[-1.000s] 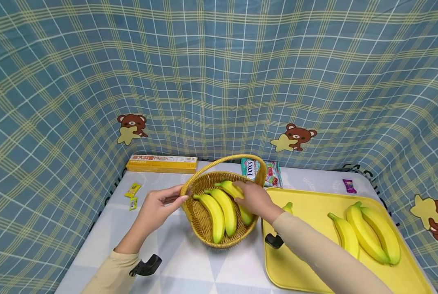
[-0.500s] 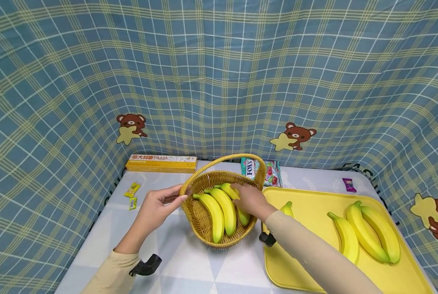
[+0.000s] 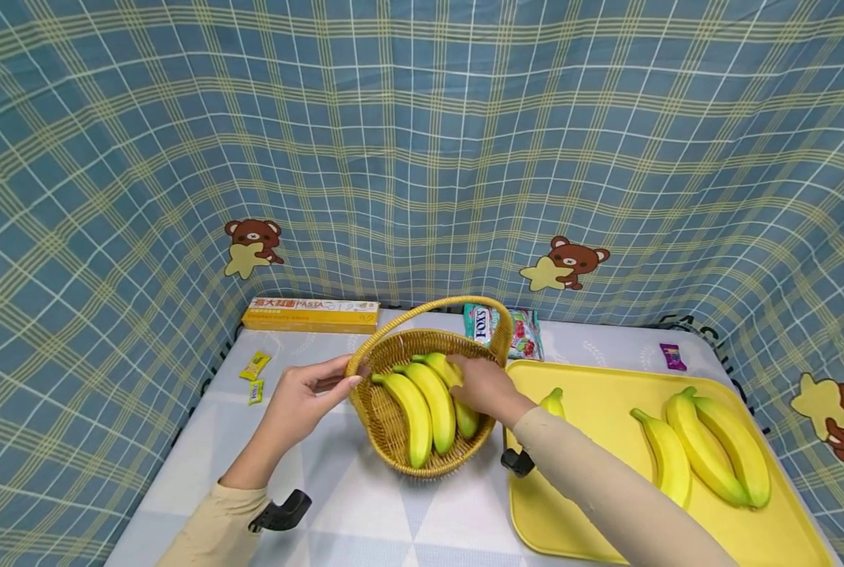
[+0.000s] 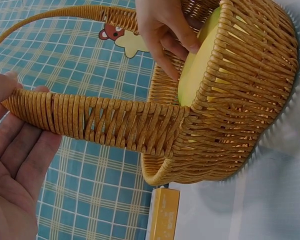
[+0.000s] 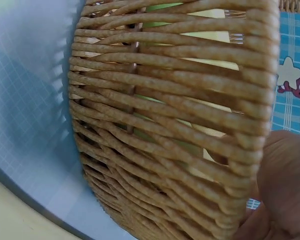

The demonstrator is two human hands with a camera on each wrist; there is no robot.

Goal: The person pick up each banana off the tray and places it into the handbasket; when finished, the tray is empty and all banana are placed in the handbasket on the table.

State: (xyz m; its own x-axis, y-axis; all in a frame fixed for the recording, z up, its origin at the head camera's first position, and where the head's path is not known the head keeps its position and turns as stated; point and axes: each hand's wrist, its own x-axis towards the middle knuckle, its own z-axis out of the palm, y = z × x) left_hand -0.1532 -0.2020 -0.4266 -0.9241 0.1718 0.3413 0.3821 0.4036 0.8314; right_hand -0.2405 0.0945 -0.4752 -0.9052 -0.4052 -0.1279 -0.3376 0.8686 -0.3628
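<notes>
In the head view a wicker basket (image 3: 385, 433) stands mid-table, its tall arched handle (image 3: 394, 324) rising over it. My left hand (image 3: 300, 405) pinches the handle's left side; the left wrist view shows the thumb (image 4: 1, 89) on one side and fingers (image 4: 27, 155) on the other. Two bananas lie side by side inside, the left banana (image 3: 412, 417) and the middle banana (image 3: 434, 402). My right hand (image 3: 484, 386) reaches over the right rim and holds a third banana (image 3: 468, 423) beside them, partly covering it. In the right wrist view the basket wall mostly hides that hand (image 5: 290, 185).
A yellow tray (image 3: 592, 386) at the right bears several bananas (image 3: 705, 457), one partly behind the right sleeve. At the back are a pasta box (image 3: 309, 316) and a Fox's candy bag (image 3: 524, 335). Small wrapped candies lie left (image 3: 255, 366) and right (image 3: 673, 357).
My right hand has shifted slightly left, bringing the third banana closer against the middle one. The left hand and basket have stayed nearly still.
</notes>
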